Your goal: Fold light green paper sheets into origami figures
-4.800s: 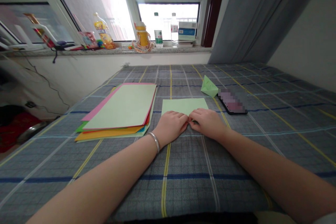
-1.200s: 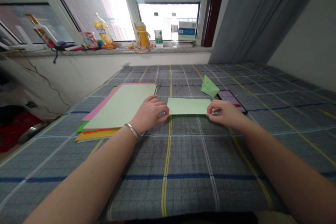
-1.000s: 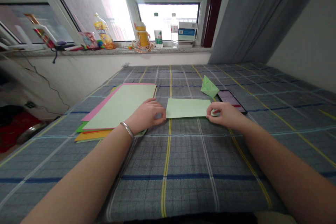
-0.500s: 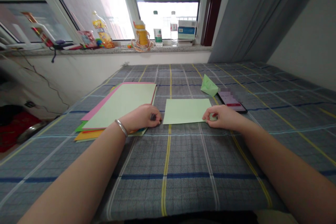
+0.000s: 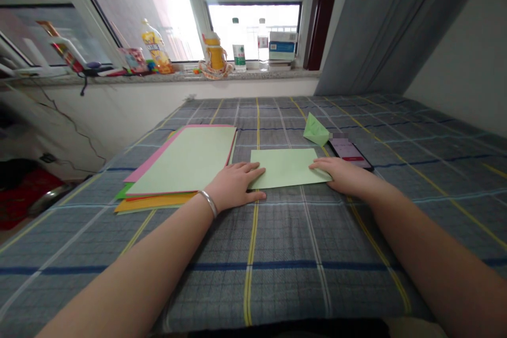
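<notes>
A light green sheet of paper [image 5: 288, 167] lies flat on the grey plaid cloth [image 5: 277, 253] in front of me. My left hand [image 5: 235, 186] lies flat at the sheet's left edge, fingers stretched out and resting on its near left corner. My right hand [image 5: 340, 174] lies flat on the sheet's right edge, fingers stretched out toward the middle. Neither hand holds anything. A silver bangle [image 5: 208, 203] sits on my left wrist.
A stack of coloured paper sheets [image 5: 180, 166] lies to the left of the sheet. A small folded green paper shape [image 5: 316, 130] and a phone [image 5: 348, 151] lie behind my right hand. Bottles and boxes stand on the windowsill [image 5: 222, 75]. A grey curtain [image 5: 380, 26] hangs at the right.
Both hands were pinching the sheet's left and right ends as it opened out wider. Now the fingers have let go and lie flat on the sheet.
</notes>
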{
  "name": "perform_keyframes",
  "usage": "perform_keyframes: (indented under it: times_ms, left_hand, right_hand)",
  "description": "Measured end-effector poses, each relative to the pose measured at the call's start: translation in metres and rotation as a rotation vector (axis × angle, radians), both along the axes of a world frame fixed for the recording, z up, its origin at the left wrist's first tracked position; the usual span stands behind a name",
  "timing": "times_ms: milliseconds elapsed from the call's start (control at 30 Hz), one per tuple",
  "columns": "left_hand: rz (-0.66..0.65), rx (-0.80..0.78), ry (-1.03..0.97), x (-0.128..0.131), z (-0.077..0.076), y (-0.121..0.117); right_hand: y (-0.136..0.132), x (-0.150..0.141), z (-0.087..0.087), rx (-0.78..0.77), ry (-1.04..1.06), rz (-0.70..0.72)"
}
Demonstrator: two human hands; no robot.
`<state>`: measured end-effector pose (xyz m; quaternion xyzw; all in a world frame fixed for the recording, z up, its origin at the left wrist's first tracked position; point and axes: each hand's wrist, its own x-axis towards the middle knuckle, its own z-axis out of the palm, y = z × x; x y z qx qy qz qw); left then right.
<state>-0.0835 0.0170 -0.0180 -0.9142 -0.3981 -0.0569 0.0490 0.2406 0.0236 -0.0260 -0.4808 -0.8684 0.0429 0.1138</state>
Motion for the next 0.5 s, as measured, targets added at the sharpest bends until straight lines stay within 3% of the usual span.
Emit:
perform_keyframes:
  times_ms: [233,500]
  left_hand:
    - [0.04,0.088,0.092,-0.005,0.0,0.003]
    - [0.057,0.189,0.092,-0.009,0.006,0.006]
  right_hand:
    - [0.013,0.007,0.001,0.055,0.029,0.0]
    - [0.007,0.001,0.009,0.184,0.05,-0.003]
